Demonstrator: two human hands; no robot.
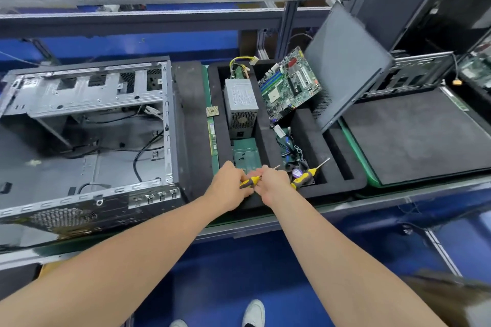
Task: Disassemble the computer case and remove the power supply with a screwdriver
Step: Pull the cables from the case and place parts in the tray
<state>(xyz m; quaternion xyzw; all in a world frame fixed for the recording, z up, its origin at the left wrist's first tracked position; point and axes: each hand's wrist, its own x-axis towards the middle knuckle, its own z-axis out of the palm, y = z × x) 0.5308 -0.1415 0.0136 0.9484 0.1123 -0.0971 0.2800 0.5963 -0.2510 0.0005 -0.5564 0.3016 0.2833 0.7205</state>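
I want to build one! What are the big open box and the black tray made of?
The computer case looks like bare grey sheet metal: dull shine, punched holes, folded edges. The black tray seems to be foam: matte, thick, with rounded cut-out pockets. Looks alone can't prove it.

The computer case is set at the frame's left, the foam tray just right of it. In the tray the power supply is laid left of the motherboard; a panel is leaned at its right edge.
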